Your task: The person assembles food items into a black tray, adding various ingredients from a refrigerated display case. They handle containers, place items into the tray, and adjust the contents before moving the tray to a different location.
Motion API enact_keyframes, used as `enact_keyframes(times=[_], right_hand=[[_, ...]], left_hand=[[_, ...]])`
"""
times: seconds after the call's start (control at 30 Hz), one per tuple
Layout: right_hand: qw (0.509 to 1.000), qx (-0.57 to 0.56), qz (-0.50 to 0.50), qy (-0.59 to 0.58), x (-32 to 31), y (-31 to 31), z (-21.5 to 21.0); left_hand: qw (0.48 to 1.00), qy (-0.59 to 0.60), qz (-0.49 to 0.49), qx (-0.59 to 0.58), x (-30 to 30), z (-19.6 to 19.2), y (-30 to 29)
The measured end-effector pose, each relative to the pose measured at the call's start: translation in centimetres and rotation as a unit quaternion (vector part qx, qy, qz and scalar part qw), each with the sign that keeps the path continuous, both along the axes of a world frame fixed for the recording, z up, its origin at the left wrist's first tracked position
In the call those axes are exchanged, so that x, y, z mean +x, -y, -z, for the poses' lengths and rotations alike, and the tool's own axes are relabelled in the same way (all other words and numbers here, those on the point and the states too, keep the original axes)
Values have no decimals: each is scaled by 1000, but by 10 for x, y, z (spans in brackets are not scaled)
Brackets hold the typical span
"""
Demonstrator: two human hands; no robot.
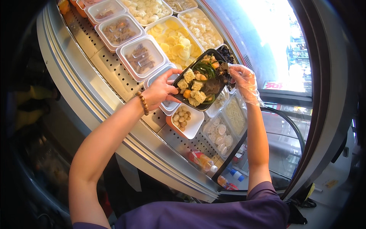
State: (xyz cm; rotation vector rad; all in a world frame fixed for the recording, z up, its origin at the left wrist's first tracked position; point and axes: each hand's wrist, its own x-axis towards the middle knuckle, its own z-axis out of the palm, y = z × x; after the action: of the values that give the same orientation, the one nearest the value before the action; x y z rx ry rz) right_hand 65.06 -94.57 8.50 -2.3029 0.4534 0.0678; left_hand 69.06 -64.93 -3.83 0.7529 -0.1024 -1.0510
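1. While I am leaning over the chilled display shelf (114, 72), I am holding a black rectangular tray (202, 82) of mixed food above the tubs.
2. Its long axis is running from lower left to upper right, the far end pointing toward the glass.
3. My left hand (160, 91) is pinching the tray's near long rim, thumb on top.
4. My gloved right hand (244, 82) is touching the far end, fingers curled at the food.
5. A white tub of small balls (185, 121) is sitting just below.

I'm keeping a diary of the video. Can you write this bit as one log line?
left hand: holds black tray | right hand: gloved, at tray's far end | tray: mixed food, over white tubs
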Motion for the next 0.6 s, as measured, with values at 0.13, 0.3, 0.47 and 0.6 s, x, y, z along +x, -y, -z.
enact_keyframes(times=[0.13, 0.3, 0.47, 0.6], right_hand=[[989, 106, 67, 76, 1, -8, 2], [982, 98, 132, 90, 6, 18, 1], [974, 95, 203, 37, -27, 190, 107], [960, -187, 191, -82, -36, 248, 182]], left_hand=[[1000, 2, 17, -6, 5, -7, -11], [1000, -3, 4, 2, 9, -5, -26], [1000, 2, -6, -2, 11, 0, -32], [1000, 16, -18, -2, 16, -6, -35]])
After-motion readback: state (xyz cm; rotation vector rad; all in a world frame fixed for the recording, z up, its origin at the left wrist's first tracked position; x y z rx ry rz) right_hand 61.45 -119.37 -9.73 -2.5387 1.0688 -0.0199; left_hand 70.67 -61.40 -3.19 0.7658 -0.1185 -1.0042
